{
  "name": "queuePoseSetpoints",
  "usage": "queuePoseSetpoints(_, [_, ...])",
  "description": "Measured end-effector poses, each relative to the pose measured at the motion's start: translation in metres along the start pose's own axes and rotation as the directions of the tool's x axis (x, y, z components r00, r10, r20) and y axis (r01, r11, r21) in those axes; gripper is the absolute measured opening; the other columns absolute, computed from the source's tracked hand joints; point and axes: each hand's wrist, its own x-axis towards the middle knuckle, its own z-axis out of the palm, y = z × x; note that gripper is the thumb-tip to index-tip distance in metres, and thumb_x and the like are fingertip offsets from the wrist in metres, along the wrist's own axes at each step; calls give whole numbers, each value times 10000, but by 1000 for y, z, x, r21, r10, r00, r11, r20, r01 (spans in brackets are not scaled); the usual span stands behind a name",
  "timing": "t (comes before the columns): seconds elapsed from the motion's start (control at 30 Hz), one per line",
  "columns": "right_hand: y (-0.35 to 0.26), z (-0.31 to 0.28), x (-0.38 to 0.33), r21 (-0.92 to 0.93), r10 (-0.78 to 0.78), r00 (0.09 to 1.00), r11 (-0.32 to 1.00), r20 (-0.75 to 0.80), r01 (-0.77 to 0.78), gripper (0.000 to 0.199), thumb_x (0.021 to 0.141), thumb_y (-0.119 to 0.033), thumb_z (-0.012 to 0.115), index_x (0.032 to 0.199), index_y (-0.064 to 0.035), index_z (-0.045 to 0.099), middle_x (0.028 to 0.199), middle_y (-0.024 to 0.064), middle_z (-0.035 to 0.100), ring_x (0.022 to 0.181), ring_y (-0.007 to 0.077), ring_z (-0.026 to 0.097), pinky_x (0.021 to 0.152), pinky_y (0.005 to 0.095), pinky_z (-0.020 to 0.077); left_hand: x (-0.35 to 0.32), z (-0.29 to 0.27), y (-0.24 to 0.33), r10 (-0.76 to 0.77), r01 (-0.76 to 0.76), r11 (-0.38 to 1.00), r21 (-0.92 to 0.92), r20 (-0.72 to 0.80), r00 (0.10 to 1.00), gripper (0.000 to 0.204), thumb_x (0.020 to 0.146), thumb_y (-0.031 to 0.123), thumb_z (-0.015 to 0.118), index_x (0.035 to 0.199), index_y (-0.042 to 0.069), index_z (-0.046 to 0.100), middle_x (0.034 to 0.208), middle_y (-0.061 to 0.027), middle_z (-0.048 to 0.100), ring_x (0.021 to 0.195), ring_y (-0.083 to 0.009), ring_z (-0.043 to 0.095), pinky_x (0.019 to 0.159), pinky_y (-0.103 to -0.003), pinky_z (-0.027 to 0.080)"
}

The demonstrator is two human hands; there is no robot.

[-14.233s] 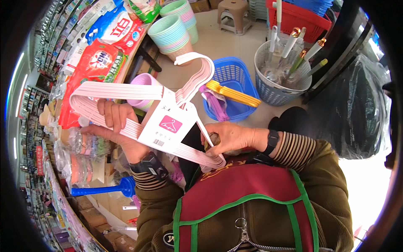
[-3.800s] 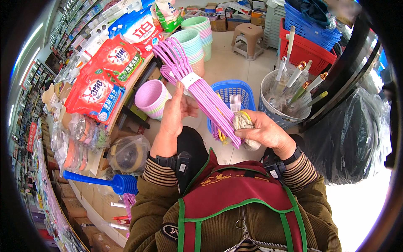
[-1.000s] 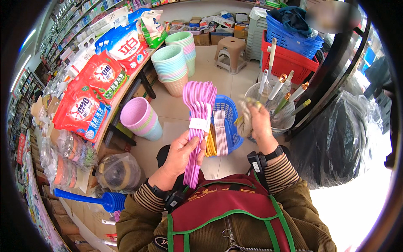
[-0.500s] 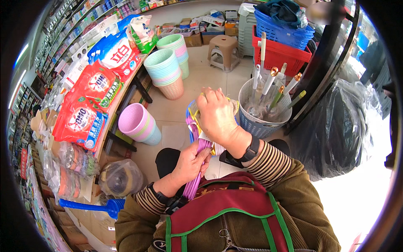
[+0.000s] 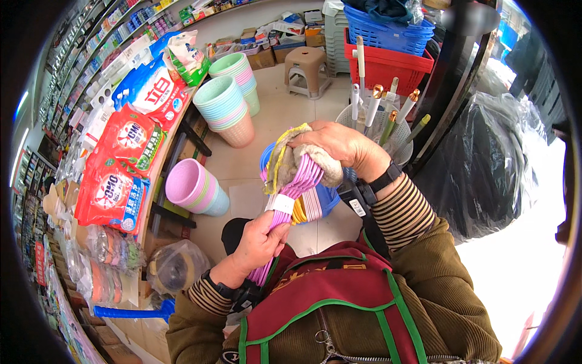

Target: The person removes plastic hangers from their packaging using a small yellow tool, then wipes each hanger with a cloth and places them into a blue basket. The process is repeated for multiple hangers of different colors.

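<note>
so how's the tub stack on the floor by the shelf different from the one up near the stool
The near tub stack lies tipped on its side, pink mouth showing; the far tub stack stands upright and taller. The near one's outermost tub is pink, the far one's pale green. Both are nested pastel plastic tubs on the floor beside the shelf.

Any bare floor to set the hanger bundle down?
Free: pale floor between basin stack and stool; another patch beside pink basins. Crowded: shelf with detergent bags, blue basket.
</note>
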Motion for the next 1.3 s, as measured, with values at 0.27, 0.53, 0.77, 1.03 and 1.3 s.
queuePoseSetpoints(0.27, [11,42,6,1000,725,688,-25,16,3,302,1040,-174,447,1154,47,617,1080,148,700,958,220,695,810,350,560,-4,-10,5,-9,-12,915,-403,-50,999,180,1048,135,497,1111,-24,553,722,-54,532,471,-87,441,433,-227,352])
queuePoseSetpoints(0.53, [-45,52,9,971,809,570,228,-145,-77,314,972,-242,537,1121,21,621,910,45,680,736,126,641,656,275,532,3,-11,16,-87,61,794,-605,-14,996,242,1058,224,489,1097,-11,530,724,-38,497,464,-103,430,434,-248,368])
queuePoseSetpoints(0.77, [-80,52,20,958,708,681,23,186,-285,301,901,-196,573,1079,42,617,826,85,661,710,169,628,662,314,524,0,-5,4,-99,109,799,-591,49,994,235,1057,224,489,1089,-5,531,715,-46,514,461,-110,435,428,-254,369])
queuePoseSetpoints(1.03, [-80,66,17,980,610,792,177,-34,-94,183,882,-184,746,924,-26,663,839,6,630,738,108,595,678,284,492,-1,-3,2,-128,170,721,-672,111,985,231,1057,234,486,1071,9,538,701,-37,498,437,-112,426,418,-260,370])
queuePoseSetpoints(1.3, [-68,87,20,104,133,746,991,-653,-85,234,789,-176,794,912,-33,656,819,110,620,765,324,546,715,395,458,0,-7,4,-144,142,732,-666,52,988,232,1056,225,484,1077,3,546,713,-42,502,432,-111,429,424,-264,398])
